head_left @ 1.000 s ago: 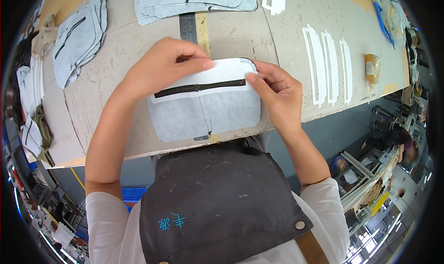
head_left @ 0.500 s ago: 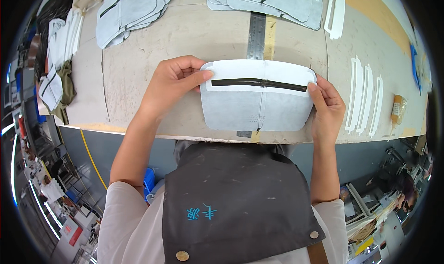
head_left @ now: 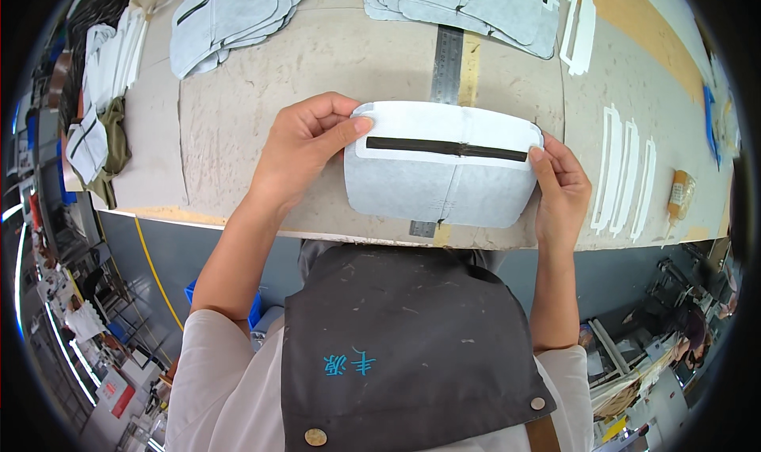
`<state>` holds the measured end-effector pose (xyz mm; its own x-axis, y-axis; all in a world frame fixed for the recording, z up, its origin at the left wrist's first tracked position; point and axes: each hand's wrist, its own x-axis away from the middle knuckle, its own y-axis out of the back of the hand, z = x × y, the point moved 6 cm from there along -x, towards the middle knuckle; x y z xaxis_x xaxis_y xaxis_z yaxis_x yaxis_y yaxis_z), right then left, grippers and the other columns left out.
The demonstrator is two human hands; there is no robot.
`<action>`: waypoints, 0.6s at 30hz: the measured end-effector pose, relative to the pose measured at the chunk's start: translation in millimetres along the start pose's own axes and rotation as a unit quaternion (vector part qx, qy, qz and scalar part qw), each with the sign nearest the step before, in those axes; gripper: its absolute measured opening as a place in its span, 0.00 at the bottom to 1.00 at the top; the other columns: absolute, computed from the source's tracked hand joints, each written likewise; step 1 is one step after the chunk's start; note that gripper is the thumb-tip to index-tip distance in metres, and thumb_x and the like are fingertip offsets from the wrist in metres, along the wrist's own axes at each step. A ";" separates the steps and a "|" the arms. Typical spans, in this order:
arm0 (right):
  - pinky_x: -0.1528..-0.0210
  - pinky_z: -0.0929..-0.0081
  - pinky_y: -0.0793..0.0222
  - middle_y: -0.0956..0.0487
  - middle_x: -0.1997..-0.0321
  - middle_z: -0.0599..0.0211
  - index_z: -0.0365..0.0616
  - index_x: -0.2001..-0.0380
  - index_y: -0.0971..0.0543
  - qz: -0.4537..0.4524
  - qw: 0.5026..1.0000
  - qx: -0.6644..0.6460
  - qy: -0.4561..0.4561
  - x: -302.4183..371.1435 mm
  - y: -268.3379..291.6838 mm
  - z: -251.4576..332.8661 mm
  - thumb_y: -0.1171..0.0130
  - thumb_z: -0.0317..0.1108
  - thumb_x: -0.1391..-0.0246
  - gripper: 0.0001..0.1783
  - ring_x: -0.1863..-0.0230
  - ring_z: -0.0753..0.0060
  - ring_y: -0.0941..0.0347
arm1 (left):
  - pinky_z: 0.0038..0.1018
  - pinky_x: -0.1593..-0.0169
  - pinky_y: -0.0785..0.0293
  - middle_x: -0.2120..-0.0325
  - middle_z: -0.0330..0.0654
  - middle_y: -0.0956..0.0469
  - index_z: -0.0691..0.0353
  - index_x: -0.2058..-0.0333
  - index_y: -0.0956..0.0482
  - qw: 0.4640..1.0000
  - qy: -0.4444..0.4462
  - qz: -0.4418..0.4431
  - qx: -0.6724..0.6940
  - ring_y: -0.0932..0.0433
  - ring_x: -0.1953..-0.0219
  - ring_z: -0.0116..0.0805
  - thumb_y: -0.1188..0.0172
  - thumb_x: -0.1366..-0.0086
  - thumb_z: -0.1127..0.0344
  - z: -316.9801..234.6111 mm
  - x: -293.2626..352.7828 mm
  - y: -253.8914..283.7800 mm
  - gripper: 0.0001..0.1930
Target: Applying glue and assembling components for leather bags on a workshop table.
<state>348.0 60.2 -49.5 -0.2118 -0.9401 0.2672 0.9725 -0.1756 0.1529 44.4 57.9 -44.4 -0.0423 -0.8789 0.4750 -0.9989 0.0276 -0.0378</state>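
A pale grey panel point(head_left: 428, 189) with rounded corners is stretched between my hands, just over the near part of the table. Across its upper part lies a white frame-shaped strip point(head_left: 412, 121) around a long black slot point(head_left: 428, 147). My left hand point(head_left: 305, 139) pinches the panel's upper left corner, thumb on top. At the right edge, my right hand point(head_left: 561, 179) grips it between thumb and fingers. Under the panel runs a metal ruler point(head_left: 448, 64) beside a strip of yellowish tape point(head_left: 469, 70); the panel hides their middle.
Stacks of similar grey panels lie at the far left point(head_left: 238, 16) and far middle point(head_left: 464, 8). On the right are several white cut-out frames point(head_left: 617, 171) and a bottle of amber liquid point(head_left: 678, 194). White and olive fabric pieces point(head_left: 116, 147) sit at the left edge.
The panel has tilted slightly, its right side a little lower than before. Both hands keep their hold on it, and the view has shifted slightly.
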 end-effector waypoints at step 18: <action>0.26 0.61 0.55 0.42 0.27 0.60 0.38 0.34 0.38 0.254 0.733 0.511 0.370 16.3 -62.2 18.1 0.43 0.41 0.42 0.35 0.26 0.60 0.50 | 0.41 0.30 0.50 0.33 0.44 0.42 0.63 0.38 0.35 0.722 -0.327 0.089 -0.604 0.46 0.30 0.41 0.36 0.43 0.51 2.2 11.1 -70.6 0.37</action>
<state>282.3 61.1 -37.4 0.6311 -0.7757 0.0046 0.2469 0.2065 0.9468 114.6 45.2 -38.4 -0.5472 -0.8366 0.0260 -0.2850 0.2154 0.9340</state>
